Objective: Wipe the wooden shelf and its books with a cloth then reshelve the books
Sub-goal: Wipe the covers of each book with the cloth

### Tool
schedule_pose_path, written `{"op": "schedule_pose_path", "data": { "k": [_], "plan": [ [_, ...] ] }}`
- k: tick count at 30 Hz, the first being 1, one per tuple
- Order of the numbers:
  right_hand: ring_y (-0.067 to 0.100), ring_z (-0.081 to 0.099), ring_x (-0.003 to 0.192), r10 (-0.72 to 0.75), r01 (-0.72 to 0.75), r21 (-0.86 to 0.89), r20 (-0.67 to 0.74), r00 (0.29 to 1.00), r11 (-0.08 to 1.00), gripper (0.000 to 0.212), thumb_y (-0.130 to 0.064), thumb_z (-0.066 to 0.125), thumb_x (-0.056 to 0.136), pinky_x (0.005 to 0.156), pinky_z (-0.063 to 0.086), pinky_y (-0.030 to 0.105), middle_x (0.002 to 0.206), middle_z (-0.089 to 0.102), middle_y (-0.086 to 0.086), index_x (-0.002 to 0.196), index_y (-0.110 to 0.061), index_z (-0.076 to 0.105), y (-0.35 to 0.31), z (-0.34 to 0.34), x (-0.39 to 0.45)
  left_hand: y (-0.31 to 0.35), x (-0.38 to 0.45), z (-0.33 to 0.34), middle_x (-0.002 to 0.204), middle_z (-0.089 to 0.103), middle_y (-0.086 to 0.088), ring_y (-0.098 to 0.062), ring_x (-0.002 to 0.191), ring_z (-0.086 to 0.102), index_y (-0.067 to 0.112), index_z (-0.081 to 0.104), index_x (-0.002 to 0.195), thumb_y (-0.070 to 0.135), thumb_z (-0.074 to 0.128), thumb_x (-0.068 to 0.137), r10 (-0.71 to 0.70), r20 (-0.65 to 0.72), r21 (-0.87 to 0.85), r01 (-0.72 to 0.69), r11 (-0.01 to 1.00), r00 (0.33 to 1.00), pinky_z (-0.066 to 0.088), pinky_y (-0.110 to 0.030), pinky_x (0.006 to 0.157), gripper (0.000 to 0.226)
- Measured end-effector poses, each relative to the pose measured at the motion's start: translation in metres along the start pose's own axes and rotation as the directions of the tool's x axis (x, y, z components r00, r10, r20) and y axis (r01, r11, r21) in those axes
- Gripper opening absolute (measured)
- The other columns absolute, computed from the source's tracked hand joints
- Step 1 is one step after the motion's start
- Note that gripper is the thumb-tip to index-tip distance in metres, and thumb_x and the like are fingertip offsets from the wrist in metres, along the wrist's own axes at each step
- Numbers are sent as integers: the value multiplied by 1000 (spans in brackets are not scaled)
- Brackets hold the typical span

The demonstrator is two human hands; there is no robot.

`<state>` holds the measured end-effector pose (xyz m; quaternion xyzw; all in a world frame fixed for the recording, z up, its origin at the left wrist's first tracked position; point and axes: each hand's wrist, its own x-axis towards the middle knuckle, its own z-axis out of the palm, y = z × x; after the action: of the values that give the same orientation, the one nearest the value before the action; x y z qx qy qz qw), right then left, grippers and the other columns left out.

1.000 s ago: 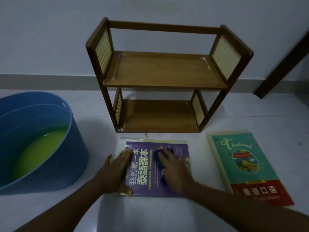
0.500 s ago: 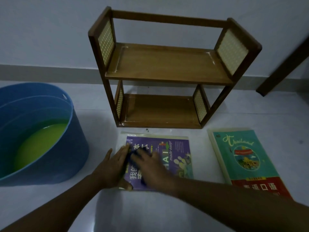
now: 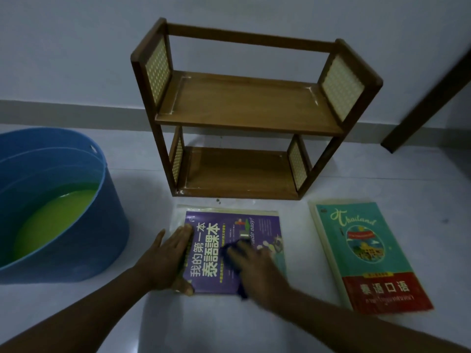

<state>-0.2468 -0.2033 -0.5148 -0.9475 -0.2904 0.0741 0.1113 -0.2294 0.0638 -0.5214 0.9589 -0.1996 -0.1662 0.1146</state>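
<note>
Right hand point(image 3: 257, 266) presses dark cloth point(image 3: 233, 247) on purple book point(image 3: 229, 240); left hand point(image 3: 165, 258) flat, pinning cover. Wet cloth may warp pages.

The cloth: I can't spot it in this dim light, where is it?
Head view, low centre: the dark cloth lies under the right hand on the purple book.

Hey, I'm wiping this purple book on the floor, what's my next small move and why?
Probably sweep the dark cloth under your right hand toward the purple book's top right corner, which looks unwiped, while the left hand pins its left edge.
</note>
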Motion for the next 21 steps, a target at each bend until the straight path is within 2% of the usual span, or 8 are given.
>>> {"op": "schedule_pose_path", "data": {
  "k": [3, 7, 10, 12, 14, 16, 19, 21],
  "plan": [
    [20, 62, 111, -300, 308, -73, 98, 949, 949, 64, -32, 65, 70, 88, 48, 29, 136, 57, -1, 131, -29, 47, -22, 11, -22, 0, -1, 1, 162, -5, -6, -20, 148, -4, 16, -20, 148, 89, 50, 61, 1, 6, 27, -1, 1000, 1000, -12, -41, 112, 134],
    [30, 66, 106, 58, -54, -189, 13, 998, 981, 65, -16, 80, 55, 72, 53, 36, 126, 63, 10, 118, -13, 64, 67, -7, -41, 4, 2, -2, 158, -18, -6, -23, 147, -12, 16, -24, 146, 83, 53, 66, -30, 58, 68, 26, 997, 998, -16, -42, 109, 130],
    [39, 71, 82, 438, -408, -224, 105, 893, 885, 83, -8, 93, 29, 60, 56, 42, 108, 70, 20, 109, -3, 70, 121, -15, -63, 28, 9, -10, 153, -29, -11, -32, 143, -26, 19, -21, 149, 84, 50, 66, 50, 137, 162, -72, 984, 989, -22, -48, 110, 127],
    [38, 72, 80, 515, -474, -240, 152, 843, 847, 89, -12, 94, 17, 57, 56, 41, 99, 72, 19, 103, -3, 73, 130, -3, -64, 58, 10, -4, 151, -31, -14, -35, 140, -30, 30, -21, 148, 89, 42, 66, 131, 150, 123, -150, 981, 980, -22, -52, 112, 120],
    [33, 73, 76, 539, -504, -230, 127, 832, 832, 88, -18, 94, 12, 53, 56, 39, 92, 74, 16, 97, -6, 75, 127, -1, -63, 82, 12, 6, 154, -9, -26, -47, 141, -10, 33, -14, 148, 88, 36, 69, 195, 99, 187, -211, 959, 976, 2, -64, 112, 108],
    [34, 72, 79, 548, -516, -204, 156, 822, 832, 84, -20, 96, 23, 57, 57, 40, 97, 73, 17, 104, -10, 74, 123, -6, -61, 85, 15, 17, 140, 41, -35, -53, 128, 38, 16, 4, 151, 81, 29, 76, 138, 113, 283, -165, 945, 984, 42, -65, 90, 102],
    [41, 44, 129, 542, -535, -92, 180, 821, 840, 64, -24, 66, 86, 103, 40, 49, 150, 36, 17, 143, -19, 37, 118, -26, -59, 79, 19, 29, 118, 63, -29, -48, 106, 62, -4, 24, 144, 49, 12, 100, 216, 20, 431, -203, 879, 976, 55, -57, 73, 69],
    [29, 20, 144, 527, -528, -74, 264, 808, 846, 62, -33, 43, 99, 116, 21, 39, 160, 12, 6, 152, -20, 12, 121, -35, -57, 85, 20, 23, 106, 70, -22, -41, 92, 70, -2, 43, 126, 21, 12, 103, 397, -122, 462, -302, 834, 910, 60, -46, 65, 45]
  ]
}}
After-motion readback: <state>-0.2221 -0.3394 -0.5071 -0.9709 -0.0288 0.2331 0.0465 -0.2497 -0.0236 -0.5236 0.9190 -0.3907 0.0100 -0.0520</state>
